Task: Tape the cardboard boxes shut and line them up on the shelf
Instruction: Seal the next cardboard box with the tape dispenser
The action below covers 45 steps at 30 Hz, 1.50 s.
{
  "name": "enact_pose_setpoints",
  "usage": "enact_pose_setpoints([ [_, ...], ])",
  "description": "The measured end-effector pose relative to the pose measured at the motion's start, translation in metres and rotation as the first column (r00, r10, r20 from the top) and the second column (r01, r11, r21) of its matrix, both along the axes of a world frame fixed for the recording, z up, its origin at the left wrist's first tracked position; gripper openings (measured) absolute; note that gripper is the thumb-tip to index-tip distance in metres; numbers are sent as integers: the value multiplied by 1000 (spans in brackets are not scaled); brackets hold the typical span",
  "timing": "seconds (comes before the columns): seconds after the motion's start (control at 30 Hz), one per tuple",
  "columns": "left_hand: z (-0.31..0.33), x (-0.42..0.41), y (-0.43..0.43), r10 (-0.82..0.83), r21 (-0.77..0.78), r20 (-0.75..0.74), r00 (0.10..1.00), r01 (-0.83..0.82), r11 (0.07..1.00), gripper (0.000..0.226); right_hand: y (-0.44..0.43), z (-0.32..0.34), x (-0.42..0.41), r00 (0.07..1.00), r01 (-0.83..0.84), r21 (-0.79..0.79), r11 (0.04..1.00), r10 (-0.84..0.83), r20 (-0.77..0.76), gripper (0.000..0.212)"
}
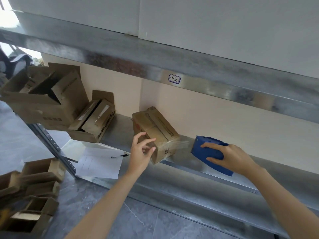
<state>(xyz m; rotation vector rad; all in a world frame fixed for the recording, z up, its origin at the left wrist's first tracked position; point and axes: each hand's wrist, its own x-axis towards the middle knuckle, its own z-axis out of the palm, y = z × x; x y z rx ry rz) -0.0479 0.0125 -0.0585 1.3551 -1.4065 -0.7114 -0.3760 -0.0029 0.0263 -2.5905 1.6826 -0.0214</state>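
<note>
Two hands tend the small cardboard box [155, 130] at the metal shelf [187, 163] edge, left hand [140, 152] loosely spread by its near corner, right hand [231, 157] gripping the blue tape dispenser [207, 150]; probably light and stiff, best held by its sides.

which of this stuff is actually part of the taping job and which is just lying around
Job:
- box being taped, at the left hand
- blue tape dispenser, gripped by the right hand
- large open box and smaller open box on the shelf

Lying about:
- sheet of paper
- pen
- handwritten label on the upper beam
</note>
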Motion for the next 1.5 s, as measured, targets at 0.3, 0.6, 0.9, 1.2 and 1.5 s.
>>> enact_pose_setpoints([
  [0.3, -11, -3, -12, 89, -121, 151, 984, -71, 990, 28, -3, -2, 2, 1000, 13, 28, 1000, -13, -4, 49],
  [0.6, -16, -7, -24, 91, -160, 241, 966, -53, 986, 17, -7, -1, 6, 999, 6, 4, 1000, -5, -43, 50],
  [0.9, -16, -5, -17, 43, -113, 362, 931, -2, 994, 38, -13, -1, 14, 997, 27, -29, 999, -29, -70, 50],
  [1.2, -16, -6, -14, -6, -83, 409, 912, 43, 996, 53, -15, -2, 19, 999, 27, -27, 999, -28, -38, 50],
  [1.5, -13, 24, -19, -55, -108, 440, 897, 114, 988, 54, -10, 4, 28, 999, -50, -47, 998, 49, -17, 52],
])
